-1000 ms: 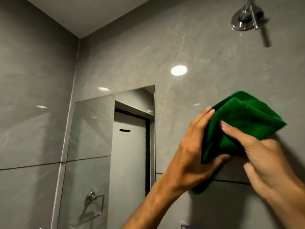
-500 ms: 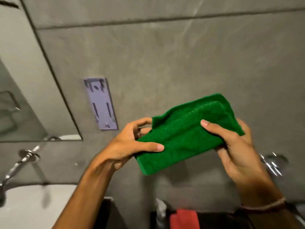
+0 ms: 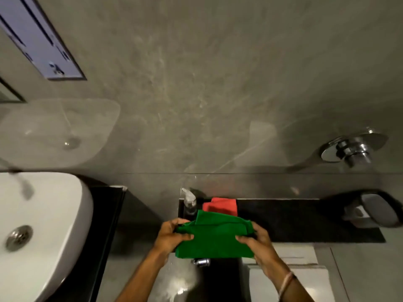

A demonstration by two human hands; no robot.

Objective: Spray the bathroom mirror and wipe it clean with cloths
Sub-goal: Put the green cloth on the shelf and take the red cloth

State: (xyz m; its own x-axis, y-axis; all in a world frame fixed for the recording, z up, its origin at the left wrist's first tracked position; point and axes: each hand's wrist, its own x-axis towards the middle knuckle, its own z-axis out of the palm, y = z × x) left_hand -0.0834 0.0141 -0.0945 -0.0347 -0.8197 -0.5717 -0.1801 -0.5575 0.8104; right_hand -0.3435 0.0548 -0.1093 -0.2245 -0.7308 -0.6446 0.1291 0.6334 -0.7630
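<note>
Two hands, left hand [image 3: 172, 235] and right hand [image 3: 259, 238], pinching a folded green cloth [image 3: 214, 241] by its short ends above the dark bench [image 3: 305, 221] at 6 o'clock: soft, light, limp, best held edgewise; mirror barely showing at 10 o'clock, spray bottle [image 3: 189, 202] half-hidden behind.

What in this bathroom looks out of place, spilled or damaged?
Nothing stands out. Both hands, left hand and right hand, hold the green cloth over the dark ledge, where the red cloth and spray bottle sit upright and tidy.
</note>
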